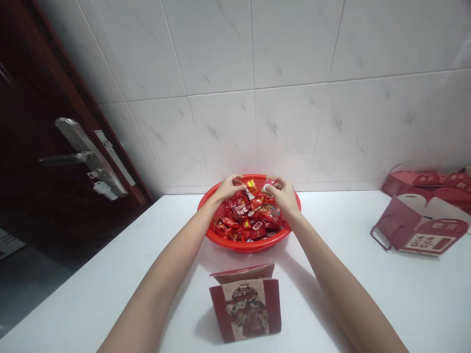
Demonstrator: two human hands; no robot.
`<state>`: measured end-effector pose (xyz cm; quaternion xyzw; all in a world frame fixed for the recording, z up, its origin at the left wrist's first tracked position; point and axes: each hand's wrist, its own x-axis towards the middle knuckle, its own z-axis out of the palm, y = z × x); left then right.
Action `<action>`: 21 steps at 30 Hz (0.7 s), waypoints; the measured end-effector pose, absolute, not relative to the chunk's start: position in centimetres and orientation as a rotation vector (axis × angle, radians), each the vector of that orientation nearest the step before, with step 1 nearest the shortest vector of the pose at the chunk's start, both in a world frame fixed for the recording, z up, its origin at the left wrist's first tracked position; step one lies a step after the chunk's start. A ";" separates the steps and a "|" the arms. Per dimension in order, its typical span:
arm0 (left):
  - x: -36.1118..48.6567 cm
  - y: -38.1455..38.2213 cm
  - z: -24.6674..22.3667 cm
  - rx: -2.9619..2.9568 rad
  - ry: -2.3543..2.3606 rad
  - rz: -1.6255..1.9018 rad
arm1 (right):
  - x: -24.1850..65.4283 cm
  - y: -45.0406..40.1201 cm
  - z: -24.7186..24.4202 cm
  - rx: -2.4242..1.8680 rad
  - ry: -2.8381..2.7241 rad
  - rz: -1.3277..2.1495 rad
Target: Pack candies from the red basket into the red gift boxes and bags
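While the right hand (284, 193) pinches a shiny red-and-white plastic packet (270, 182), the left hand (232, 186) curls half-open near it, hold unclear; the packet seems light, slippery, best held by edges.

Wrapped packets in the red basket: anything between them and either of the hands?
Nothing visible. The left hand and right hand are both over the far part of the basket, right at the packets. The patterned box stands nearer the camera, not in either hand's path.
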<state>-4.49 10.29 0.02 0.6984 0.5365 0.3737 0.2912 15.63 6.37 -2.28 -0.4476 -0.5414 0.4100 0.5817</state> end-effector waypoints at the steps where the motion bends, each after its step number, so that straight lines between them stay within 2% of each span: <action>1: -4.5 10.3 0.0 1.865 1.464 1.030 | 15.6 6.4 -2.3 -1.049 -1.266 0.948; 5: -4.5 9.8 0.1 1.926 1.379 0.908 | 15.6 6.6 -2.3 -1.030 -1.250 0.947; 9: -4.3 9.5 -0.2 1.885 1.169 0.250 | 15.5 6.7 -2.5 -1.005 -1.234 0.967; 11: -4.0 9.4 -0.4 1.856 1.202 0.033 | 15.4 6.7 -2.6 -1.014 -1.245 0.956; 16: -3.3 9.2 -0.8 2.144 1.455 0.036 | 15.4 6.6 -2.5 -1.046 -1.271 0.918; 21: -2.3 8.6 -0.6 2.286 1.432 -0.202 | 15.3 6.6 -2.5 -1.047 -1.277 0.913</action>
